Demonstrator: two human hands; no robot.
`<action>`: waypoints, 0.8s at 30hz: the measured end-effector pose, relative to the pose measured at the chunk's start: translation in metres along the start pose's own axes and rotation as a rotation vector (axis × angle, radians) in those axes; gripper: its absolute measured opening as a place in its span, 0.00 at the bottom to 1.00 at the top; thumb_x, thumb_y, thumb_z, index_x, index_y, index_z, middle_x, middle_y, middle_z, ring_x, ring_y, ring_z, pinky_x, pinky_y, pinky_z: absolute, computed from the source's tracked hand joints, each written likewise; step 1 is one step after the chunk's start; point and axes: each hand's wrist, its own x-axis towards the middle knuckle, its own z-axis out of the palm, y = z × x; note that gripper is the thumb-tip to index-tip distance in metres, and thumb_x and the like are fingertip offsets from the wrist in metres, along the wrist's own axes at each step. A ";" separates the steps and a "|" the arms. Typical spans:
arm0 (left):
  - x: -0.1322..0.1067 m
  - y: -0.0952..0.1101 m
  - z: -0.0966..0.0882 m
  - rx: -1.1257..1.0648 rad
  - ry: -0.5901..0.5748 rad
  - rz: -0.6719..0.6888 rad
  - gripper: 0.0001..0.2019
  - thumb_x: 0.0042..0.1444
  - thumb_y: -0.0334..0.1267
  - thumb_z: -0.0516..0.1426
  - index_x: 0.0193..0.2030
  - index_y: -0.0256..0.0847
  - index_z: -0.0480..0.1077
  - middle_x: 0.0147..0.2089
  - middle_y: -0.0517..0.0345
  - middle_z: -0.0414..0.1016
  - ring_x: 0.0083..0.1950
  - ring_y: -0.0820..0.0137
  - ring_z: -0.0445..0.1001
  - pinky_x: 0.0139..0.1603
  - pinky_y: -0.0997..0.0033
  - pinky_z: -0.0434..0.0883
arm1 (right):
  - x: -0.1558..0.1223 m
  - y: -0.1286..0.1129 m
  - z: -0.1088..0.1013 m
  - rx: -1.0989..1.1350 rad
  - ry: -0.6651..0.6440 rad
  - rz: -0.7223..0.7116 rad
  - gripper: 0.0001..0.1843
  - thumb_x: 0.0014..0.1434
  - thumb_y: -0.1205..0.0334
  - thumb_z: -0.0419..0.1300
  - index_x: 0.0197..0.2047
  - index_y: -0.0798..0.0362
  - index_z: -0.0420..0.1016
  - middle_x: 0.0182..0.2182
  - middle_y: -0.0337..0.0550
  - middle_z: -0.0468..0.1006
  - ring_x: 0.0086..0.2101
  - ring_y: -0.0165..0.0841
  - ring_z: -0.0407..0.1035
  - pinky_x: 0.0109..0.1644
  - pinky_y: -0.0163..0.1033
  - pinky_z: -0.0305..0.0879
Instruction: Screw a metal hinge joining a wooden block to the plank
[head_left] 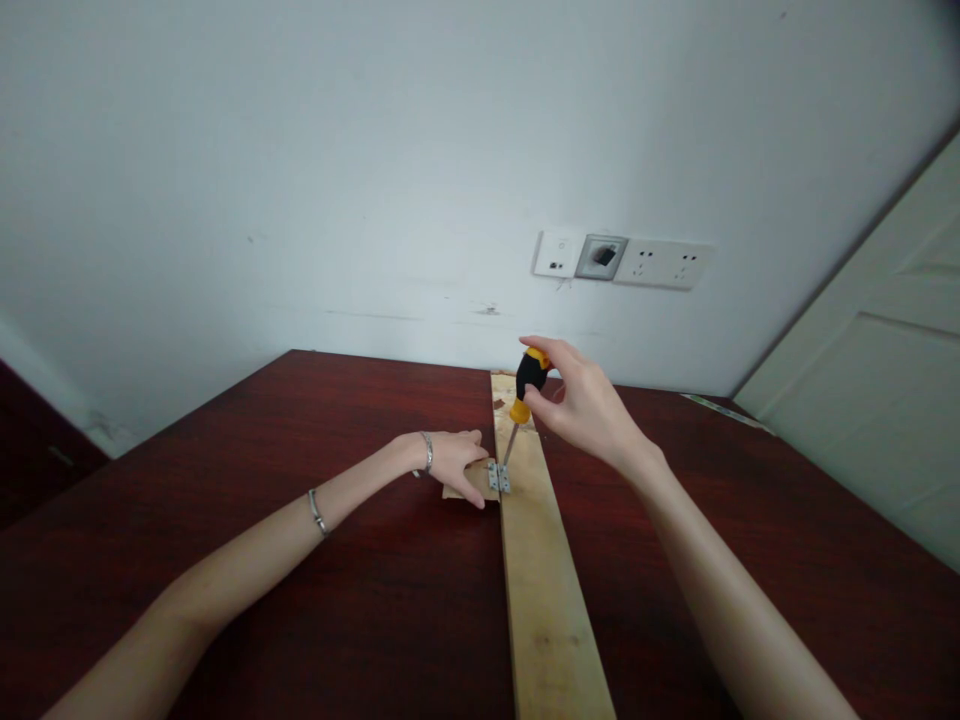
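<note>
A yellow and black screwdriver (531,378) is gripped by its handle in my right hand (581,400), the fingers closed round it. Its shaft slants down and the tip meets a small metal hinge (499,477). One leaf of that hinge rests on a long wooden board (547,580), the other on a short flat wooden piece (465,491) at the board's left side. My left hand (454,462) lies over the short piece with its fingers spread, thumb and fingertips on either side of the hinge's left leaf. It wears a silver bracelet at the wrist.
The dark red tabletop (337,600) runs back to a white wall (375,180). Wall sockets (664,263) and a black plug (606,256) sit above the table. A thin patterned strip (727,413) lies at the far right edge, near a white door (885,370).
</note>
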 end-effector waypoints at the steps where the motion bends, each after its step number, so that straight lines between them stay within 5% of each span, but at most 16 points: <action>1: 0.000 0.000 0.000 -0.003 0.001 0.000 0.40 0.43 0.68 0.56 0.53 0.37 0.68 0.48 0.46 0.64 0.47 0.57 0.68 0.44 0.66 0.68 | 0.000 -0.001 -0.001 -0.014 -0.006 0.003 0.27 0.57 0.61 0.57 0.60 0.49 0.63 0.49 0.49 0.72 0.40 0.38 0.71 0.40 0.43 0.70; 6: 0.000 0.000 0.001 -0.008 0.008 -0.016 0.39 0.42 0.69 0.56 0.52 0.38 0.68 0.49 0.47 0.64 0.45 0.59 0.68 0.44 0.67 0.68 | 0.000 -0.004 -0.004 -0.067 -0.015 0.029 0.23 0.58 0.55 0.59 0.57 0.45 0.68 0.40 0.44 0.74 0.30 0.32 0.69 0.39 0.42 0.69; 12: 0.000 0.002 -0.001 0.012 -0.012 -0.014 0.40 0.43 0.69 0.55 0.53 0.38 0.68 0.48 0.47 0.64 0.47 0.58 0.68 0.44 0.66 0.68 | -0.001 -0.006 -0.003 -0.043 -0.022 0.021 0.29 0.57 0.62 0.57 0.62 0.48 0.61 0.45 0.46 0.74 0.39 0.37 0.71 0.41 0.43 0.69; 18: -0.001 0.001 -0.001 -0.010 0.001 -0.017 0.40 0.43 0.69 0.56 0.53 0.38 0.68 0.49 0.47 0.64 0.46 0.58 0.68 0.43 0.65 0.68 | 0.001 -0.004 -0.003 -0.075 0.046 0.056 0.22 0.58 0.53 0.59 0.55 0.45 0.70 0.41 0.45 0.71 0.29 0.31 0.68 0.38 0.43 0.69; 24: 0.001 0.000 0.001 0.003 0.002 -0.006 0.39 0.43 0.68 0.56 0.53 0.37 0.68 0.48 0.47 0.65 0.46 0.58 0.68 0.44 0.66 0.68 | 0.001 -0.002 -0.001 -0.002 0.026 0.049 0.28 0.56 0.64 0.56 0.61 0.50 0.62 0.47 0.49 0.73 0.40 0.38 0.71 0.38 0.42 0.70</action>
